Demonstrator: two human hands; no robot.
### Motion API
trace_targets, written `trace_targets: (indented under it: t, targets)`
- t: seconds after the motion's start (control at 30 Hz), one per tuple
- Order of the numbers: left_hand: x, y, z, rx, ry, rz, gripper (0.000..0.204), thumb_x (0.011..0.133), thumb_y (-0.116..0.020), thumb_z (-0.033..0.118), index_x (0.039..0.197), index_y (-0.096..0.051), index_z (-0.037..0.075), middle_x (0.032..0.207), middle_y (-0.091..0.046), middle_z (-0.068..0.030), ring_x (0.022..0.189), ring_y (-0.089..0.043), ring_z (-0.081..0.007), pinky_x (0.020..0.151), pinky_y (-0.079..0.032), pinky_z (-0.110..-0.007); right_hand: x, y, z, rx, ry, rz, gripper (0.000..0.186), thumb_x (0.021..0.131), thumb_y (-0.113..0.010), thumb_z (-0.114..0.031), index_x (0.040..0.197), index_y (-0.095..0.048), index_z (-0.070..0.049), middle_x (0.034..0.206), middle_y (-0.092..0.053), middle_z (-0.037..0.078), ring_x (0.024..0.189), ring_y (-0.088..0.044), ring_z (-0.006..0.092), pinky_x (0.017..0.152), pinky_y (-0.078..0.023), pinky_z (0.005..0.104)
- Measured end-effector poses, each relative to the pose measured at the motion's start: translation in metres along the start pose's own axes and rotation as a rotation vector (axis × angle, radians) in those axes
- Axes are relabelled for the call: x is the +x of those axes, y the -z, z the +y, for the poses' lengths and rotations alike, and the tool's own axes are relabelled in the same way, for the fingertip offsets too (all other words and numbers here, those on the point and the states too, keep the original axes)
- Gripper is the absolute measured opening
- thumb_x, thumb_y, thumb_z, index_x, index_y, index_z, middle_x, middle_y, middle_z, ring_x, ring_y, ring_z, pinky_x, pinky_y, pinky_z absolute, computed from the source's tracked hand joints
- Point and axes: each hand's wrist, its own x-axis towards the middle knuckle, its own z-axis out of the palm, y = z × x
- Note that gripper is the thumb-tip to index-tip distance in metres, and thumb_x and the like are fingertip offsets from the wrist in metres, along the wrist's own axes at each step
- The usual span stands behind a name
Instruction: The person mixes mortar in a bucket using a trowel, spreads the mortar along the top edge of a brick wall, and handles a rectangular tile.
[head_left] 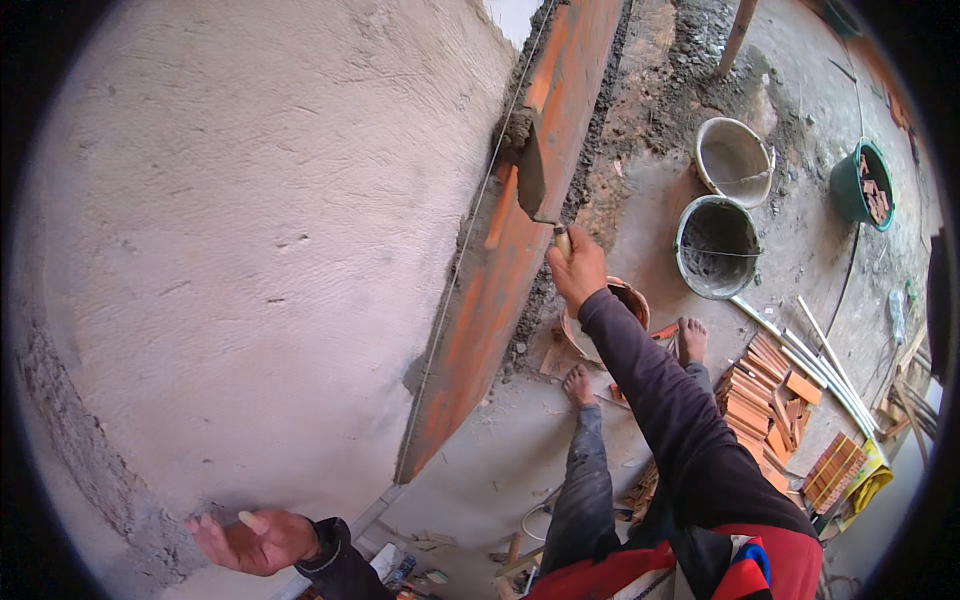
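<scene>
My right hand [580, 268] is closed round the wooden handle of a trowel [533, 172]. The trowel's blade lies over a long orange-brown strip [468, 335] smeared with grey mortar. A lump of mortar [518, 128] sits by the blade's far edge, against the light plastered surface [260, 230]. Along the strip's left side runs a taut string [452, 285]. At lower left my left hand [262, 542] is held palm up with its fingers apart and slightly curled; nothing shows in it. The plaster is just behind it, and I cannot tell whether they touch.
Below my right forearm a bucket [632, 297] stands by my bare feet. Two more buckets, one pale [735, 160] and one dark [717, 247], stand to the right, with a green bucket [862, 185] of broken pieces beyond. Stacked orange tiles [752, 400] and white pipes [825, 375] lie lower right.
</scene>
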Motion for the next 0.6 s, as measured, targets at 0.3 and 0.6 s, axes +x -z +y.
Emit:
trace_targets:
  t: [0.3, 0.6]
  targets:
    - [0.0, -0.023, -0.016, 0.113, -0.237, -0.026, 0.041, 0.083, -0.065, 0.021, 0.113, -0.053, -0.003, 0.126, -0.046, -0.0186, 0.127, -0.04, -0.0339, 0.108, -0.031, -0.054, -0.006, -0.045, -0.007, -0.241, 0.039, 0.052, 0.036, 0.081, -0.06, -0.014, 0.111, -0.045, -0.002, 0.079, -0.061, 0.027, 0.078, -0.059, 0.0462, 0.069, -0.047, 0.0524]
    - [0.004, -0.029, -0.004, 0.132, -0.187, -0.027, 0.041, 0.084, -0.063, 0.03, 0.112, -0.054, 0.001, 0.123, -0.046, -0.0166, 0.125, -0.04, -0.0346, 0.108, -0.028, -0.059, -0.049, -0.038, 0.02, -0.39, -0.011, 0.009, 0.038, 0.084, -0.061, -0.017, 0.115, -0.045, -0.002, 0.086, -0.062, 0.029, 0.085, -0.059, 0.0476, 0.072, -0.046, 0.0537]
